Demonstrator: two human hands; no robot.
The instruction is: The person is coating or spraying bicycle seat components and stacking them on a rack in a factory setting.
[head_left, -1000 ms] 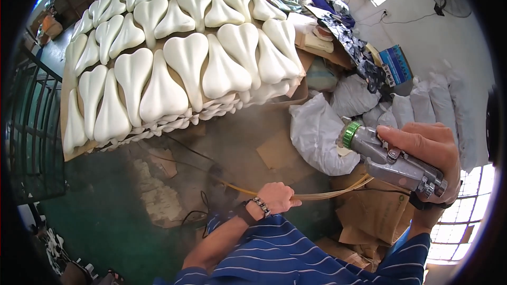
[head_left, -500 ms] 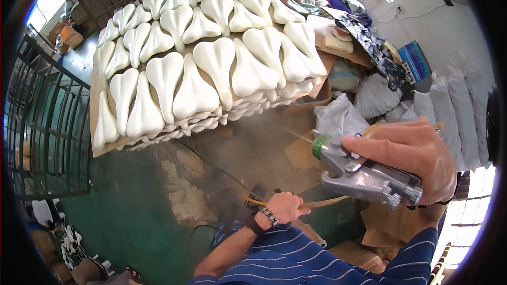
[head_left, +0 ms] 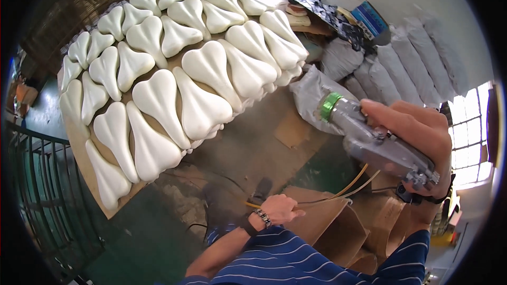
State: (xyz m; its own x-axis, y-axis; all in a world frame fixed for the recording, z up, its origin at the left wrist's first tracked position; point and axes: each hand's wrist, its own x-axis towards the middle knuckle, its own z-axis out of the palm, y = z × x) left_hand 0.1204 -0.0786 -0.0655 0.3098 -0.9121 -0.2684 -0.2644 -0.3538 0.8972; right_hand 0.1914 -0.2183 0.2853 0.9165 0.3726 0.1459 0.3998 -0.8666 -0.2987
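Note:
My right hand (head_left: 422, 129) is wrapped round a metal spray gun (head_left: 388, 150) with a green ring (head_left: 330, 106) behind its nozzle. The gun points left, toward the stack of off-white foam bicycle saddle pads (head_left: 206, 71), and stays apart from it. Those pads lie in rows, wide and narrow ends alternating, on a brown board (head_left: 100, 192). Low in front of my body, my left hand (head_left: 278, 209) is closed round thin yellowish hoses (head_left: 338, 195), which run up toward the gun. Lower layers of the stack are mostly hidden under the top one.
Pale sacks (head_left: 409, 66) are piled against the wall at the right, with a plastic bag (head_left: 317, 97) nearer the stack. Opened cardboard boxes (head_left: 338, 229) stand beside me at the lower right. A dark metal railing (head_left: 45, 174) is on the left. Hoses trail over the green floor (head_left: 142, 253).
My view has turned, so the stack appears tilted, nearer and farther left. My right hand has tipped the spray gun; the spray mist seen earlier at its nozzle is fainter. My left hand keeps the hoses.

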